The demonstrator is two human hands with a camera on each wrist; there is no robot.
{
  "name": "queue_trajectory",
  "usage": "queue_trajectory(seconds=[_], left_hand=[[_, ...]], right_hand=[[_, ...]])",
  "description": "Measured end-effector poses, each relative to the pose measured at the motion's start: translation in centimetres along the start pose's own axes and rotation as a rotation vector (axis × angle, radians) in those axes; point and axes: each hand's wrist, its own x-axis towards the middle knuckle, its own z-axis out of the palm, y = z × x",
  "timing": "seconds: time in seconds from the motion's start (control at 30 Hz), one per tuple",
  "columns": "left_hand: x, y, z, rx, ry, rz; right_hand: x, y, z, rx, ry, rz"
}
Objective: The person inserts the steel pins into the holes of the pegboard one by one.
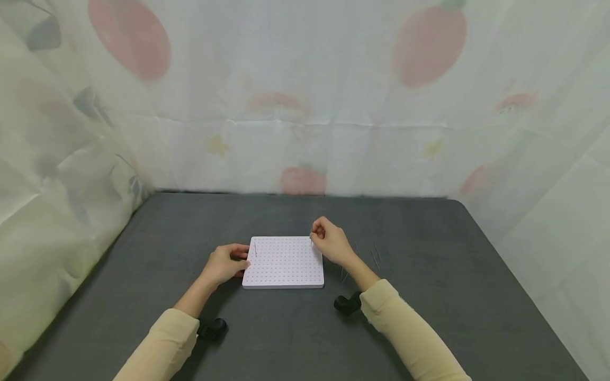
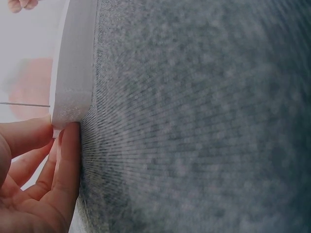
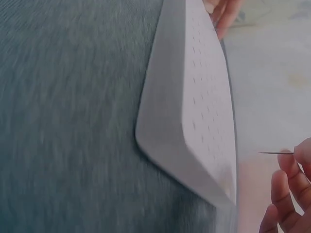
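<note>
While pins lie nearby, left fingers grip the board, right fingers a pin.

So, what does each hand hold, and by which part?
The right hand pinches a thin pin above its lower tip; upper end unclear. The left hand grips the white board by its left edge.

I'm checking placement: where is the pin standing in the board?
In the head view, the pin stands near the far-left corner of the board, just right of the left hand.
</note>
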Motion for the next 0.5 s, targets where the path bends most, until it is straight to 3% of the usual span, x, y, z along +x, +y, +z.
queue_trajectory(seconds=[0.5], left_hand=[[0.1,0.2,0.0,-0.013,0.004,-0.004]], right_hand=[[0.7,-2.7,2.6,0.016,-0.05,-0.071]])
